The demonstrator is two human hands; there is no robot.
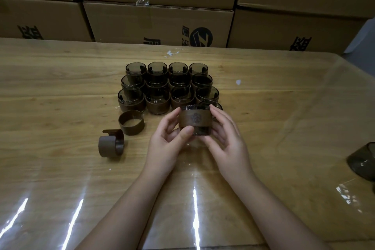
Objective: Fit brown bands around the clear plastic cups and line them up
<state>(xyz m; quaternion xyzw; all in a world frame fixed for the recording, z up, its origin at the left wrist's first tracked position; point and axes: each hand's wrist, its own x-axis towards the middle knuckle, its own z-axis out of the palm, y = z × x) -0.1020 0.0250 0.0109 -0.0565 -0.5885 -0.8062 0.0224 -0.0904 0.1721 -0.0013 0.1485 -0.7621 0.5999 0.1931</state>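
Head view: both hands hold one clear cup (197, 130) just above the wooden bench (60, 91), its brown band (195, 120) already around it. The left hand (170, 140) grips the left side, thumb pressed on the band's lower edge. The right hand (226, 138) curls round the right side. Just beyond stands a block of banded cups (168, 87) in three rows of four, with one more cup (211, 105) behind the held one. Two loose bands lie left of the hands, one upright (131, 123), one on its side (111, 145). Cardboard boxes (158, 24) are stacked behind.
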